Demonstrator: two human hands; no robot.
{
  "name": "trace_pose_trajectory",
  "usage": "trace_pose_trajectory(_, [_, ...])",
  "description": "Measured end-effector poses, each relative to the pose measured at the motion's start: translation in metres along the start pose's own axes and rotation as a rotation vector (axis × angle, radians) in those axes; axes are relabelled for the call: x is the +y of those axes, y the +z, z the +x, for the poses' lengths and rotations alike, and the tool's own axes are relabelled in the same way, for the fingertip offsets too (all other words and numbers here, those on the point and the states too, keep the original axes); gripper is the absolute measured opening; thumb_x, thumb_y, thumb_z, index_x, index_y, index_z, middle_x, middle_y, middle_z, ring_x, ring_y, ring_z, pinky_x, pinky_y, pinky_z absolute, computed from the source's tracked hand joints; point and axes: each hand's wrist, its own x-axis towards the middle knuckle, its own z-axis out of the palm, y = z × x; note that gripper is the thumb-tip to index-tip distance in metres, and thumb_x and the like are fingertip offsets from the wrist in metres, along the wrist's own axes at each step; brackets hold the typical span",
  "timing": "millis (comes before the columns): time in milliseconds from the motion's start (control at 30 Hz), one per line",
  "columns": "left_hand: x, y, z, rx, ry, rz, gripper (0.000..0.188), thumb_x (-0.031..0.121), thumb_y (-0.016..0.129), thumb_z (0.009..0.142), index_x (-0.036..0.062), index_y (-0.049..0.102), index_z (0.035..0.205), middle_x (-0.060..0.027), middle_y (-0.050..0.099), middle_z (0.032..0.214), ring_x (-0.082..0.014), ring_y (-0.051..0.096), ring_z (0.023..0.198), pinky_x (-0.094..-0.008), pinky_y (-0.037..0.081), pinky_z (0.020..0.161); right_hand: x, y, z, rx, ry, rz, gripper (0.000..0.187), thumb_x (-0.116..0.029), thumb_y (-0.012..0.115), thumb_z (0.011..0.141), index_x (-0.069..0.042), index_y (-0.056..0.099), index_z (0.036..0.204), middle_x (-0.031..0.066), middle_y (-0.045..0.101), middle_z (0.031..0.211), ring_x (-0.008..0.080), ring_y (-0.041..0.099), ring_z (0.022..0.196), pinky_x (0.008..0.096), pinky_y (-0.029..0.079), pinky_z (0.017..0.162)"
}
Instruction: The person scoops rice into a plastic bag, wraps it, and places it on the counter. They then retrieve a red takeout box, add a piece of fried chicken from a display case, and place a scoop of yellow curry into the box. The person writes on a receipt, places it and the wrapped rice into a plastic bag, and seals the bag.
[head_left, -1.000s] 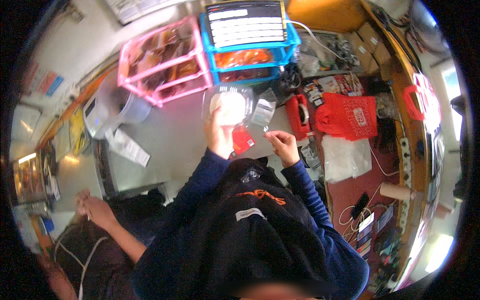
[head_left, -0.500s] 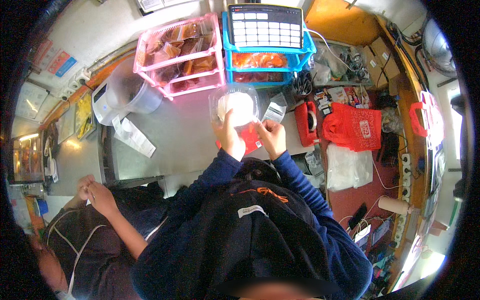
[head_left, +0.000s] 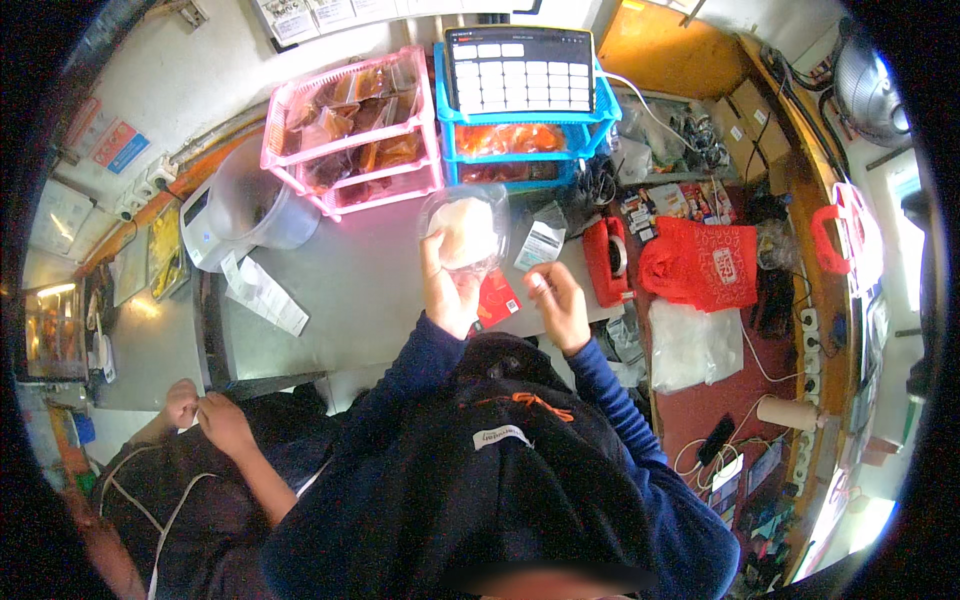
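My left hand (head_left: 449, 294) grips a clear plastic food container (head_left: 498, 212) by its near left side, the thumb lying over the top. Inside it is a round, pale white content (head_left: 467, 232) whose kind I cannot make out. To the right and apart from the container, my right hand (head_left: 562, 304) is raised with its fingers curled in toward the thumb. Whatever may be between those fingers is hidden or too small to name. A red card (head_left: 498, 299) lies on the counter between my two hands.
Pink (head_left: 432, 150) and blue (head_left: 448, 140) baskets of bagged food stand behind, with a tablet (head_left: 520, 72) on the blue one. Right are a red tape dispenser (head_left: 604, 262), red bag (head_left: 700, 264) and clear bags (head_left: 696, 342). Another person's hands (head_left: 213, 418) are at left.
My right hand has come away from the container's near edge, moving right and toward me. The container, still in my left hand, now tilts differently. The view has shifted slightly.
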Motion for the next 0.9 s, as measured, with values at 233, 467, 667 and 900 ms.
trace_pose_trajectory(233, [-0.005,0.003,-0.002,0.07,-0.011,0.074,0.045,0.035,0.058,0.087,0.0058,0.052,0.121,-0.0091,0.061,0.111,-0.0218,0.06,0.102,-0.0404,0.052,0.083,-0.025,0.002,0.009,-0.101,-0.209,-0.163,0.035,-0.033,0.073,0.081,-0.004,0.065,0.101,0.0061,0.054,0.11,0.0106,0.051,0.084,0.0256,0.042,0.069])
trace_pose_trajectory(467, [-0.002,0.008,0.002,0.121,0.14,0.08,0.047,0.039,0.057,0.087,0.0071,0.052,0.121,-0.0094,0.059,0.113,-0.0227,0.059,0.103,-0.0405,0.051,0.085,-0.022,0.014,0.006,0.011,-0.196,-0.05,0.032,-0.021,0.078,0.078,-0.005,0.062,0.1,0.0051,0.054,0.108,0.0101,0.051,0.082,0.0237,0.042,0.069])
trace_pose_trajectory(667, [0.005,0.014,-0.002,0.132,0.059,0.082,0.054,0.045,0.054,0.086,0.0085,0.049,0.126,-0.0101,0.058,0.119,-0.0243,0.056,0.108,-0.0423,0.047,0.091,-0.019,0.026,0.0,0.04,-0.211,-0.088,0.026,-0.012,0.08,0.073,-0.003,0.068,0.094,0.0095,0.056,0.102,0.014,0.055,0.08,0.0261,0.047,0.07])
trace_pose_trajectory(900, [0.004,0.011,-0.001,0.14,0.044,-0.003,0.046,0.04,0.06,0.085,0.0072,0.052,0.117,-0.0084,0.059,0.107,-0.0229,0.059,0.094,-0.0416,0.052,0.075,-0.019,0.032,0.006,0.007,-0.221,0.011,0.017,-0.012,0.076,0.078,-0.004,0.067,0.09,0.0084,0.055,0.102,0.0135,0.054,0.081,0.0251,0.045,0.07])
